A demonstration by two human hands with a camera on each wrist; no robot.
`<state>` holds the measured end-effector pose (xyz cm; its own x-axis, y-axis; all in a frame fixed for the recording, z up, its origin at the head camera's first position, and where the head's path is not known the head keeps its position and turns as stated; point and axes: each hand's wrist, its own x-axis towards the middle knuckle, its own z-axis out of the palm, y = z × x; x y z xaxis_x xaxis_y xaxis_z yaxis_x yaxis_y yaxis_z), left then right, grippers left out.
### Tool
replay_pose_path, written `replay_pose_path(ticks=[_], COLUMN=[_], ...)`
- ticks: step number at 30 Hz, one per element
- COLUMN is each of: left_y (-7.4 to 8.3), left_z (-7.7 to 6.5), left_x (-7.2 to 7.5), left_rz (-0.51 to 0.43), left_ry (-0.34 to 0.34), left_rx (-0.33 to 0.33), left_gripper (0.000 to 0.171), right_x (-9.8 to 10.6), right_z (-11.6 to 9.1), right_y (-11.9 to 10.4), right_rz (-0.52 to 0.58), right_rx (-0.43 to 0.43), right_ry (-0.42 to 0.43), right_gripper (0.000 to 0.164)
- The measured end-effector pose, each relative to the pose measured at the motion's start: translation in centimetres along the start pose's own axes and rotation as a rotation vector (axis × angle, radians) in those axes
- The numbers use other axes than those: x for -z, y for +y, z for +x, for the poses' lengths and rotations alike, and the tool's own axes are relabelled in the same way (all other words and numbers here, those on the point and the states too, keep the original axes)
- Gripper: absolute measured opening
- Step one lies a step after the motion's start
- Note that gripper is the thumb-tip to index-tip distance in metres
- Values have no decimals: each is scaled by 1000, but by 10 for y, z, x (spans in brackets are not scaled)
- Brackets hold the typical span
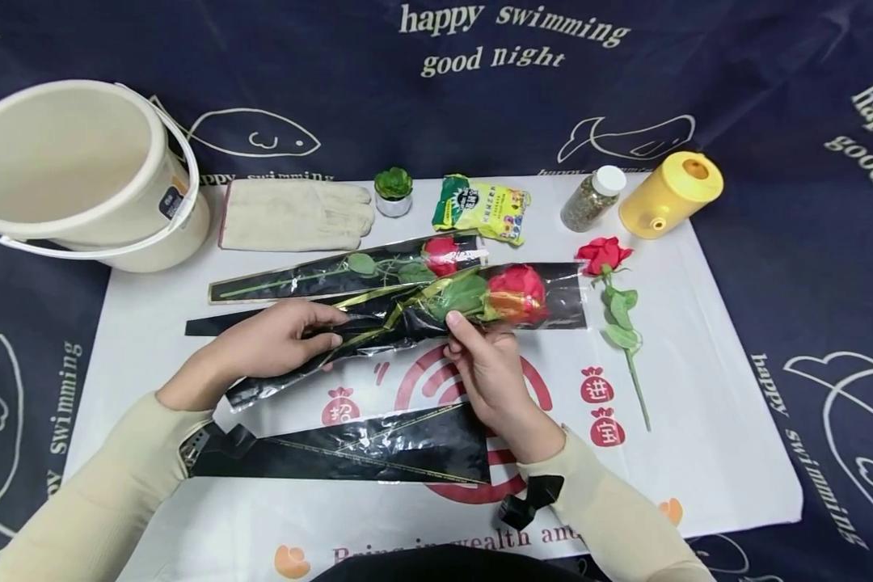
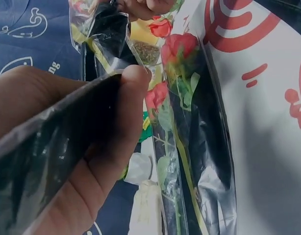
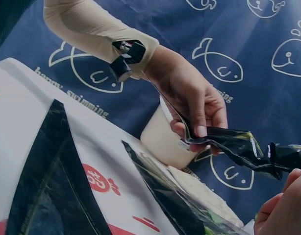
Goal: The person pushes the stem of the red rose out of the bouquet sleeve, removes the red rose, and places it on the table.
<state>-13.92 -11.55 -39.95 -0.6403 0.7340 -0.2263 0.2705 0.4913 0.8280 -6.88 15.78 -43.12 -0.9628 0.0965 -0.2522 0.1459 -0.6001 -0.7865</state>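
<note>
Both hands hold a rose (image 1: 518, 293) in a clear-fronted black wrapping sleeve with gold edging (image 1: 356, 311), above the table. My left hand (image 1: 280, 335) pinches the sleeve's lower part between thumb and fingers, and a black flap hangs from this grip. Just below the bloom, my right hand (image 1: 491, 368) holds the sleeve with the thumb on top. In the right wrist view the sleeve looks gathered and twisted between left hand (image 3: 197, 100) and right hand (image 3: 288, 208). Another wrapped rose (image 1: 440, 255) lies behind; a further wrapped rose (image 2: 180, 51) shows beside it in the left wrist view.
A flat black sleeve (image 1: 356, 453) lies in front. One unwrapped rose (image 1: 618, 311) is on the right. Along the back stand a bucket (image 1: 80, 226), work gloves (image 1: 291, 214), a small potted succulent (image 1: 394, 194), a yellow-green packet (image 1: 483, 210), a granule jar (image 1: 589, 202) and a yellow container (image 1: 662, 198).
</note>
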Motion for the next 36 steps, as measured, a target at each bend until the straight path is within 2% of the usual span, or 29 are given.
replay_pose_path(ticks=[6,12,19,21,25,27,34,36], left_y=[-2,-9,-6,-4,2,5,9,10], left_z=[-1,-2,2,3,9,14,20,20], left_x=[0,5,8,8,3,1,-2,0], left_rz=[13,-21,-2,1,-40,-58,-3,-7], left_ry=[16,-20,-30,-14,19,21,-47,-48], left_rx=[7,54,-16,-10,27,32,-3,0], left_gripper=[28,32,12,19,45,50,26,25], right_x=[0,14,25,24,21,19,18,21], right_z=[0,8,10,10,11,11,11,11], right_y=[3,-12,-26,-26,-23,-22,-20,-23], right_rz=[-27,-7,-56,-46,-31,-27,-36,-59], right_rx=[27,56,42,46,100,120,132,139], right_ry=[6,8,-17,-20,-24,-27,-31,-36], right_gripper=[36,37,46,44,41,39,33,32])
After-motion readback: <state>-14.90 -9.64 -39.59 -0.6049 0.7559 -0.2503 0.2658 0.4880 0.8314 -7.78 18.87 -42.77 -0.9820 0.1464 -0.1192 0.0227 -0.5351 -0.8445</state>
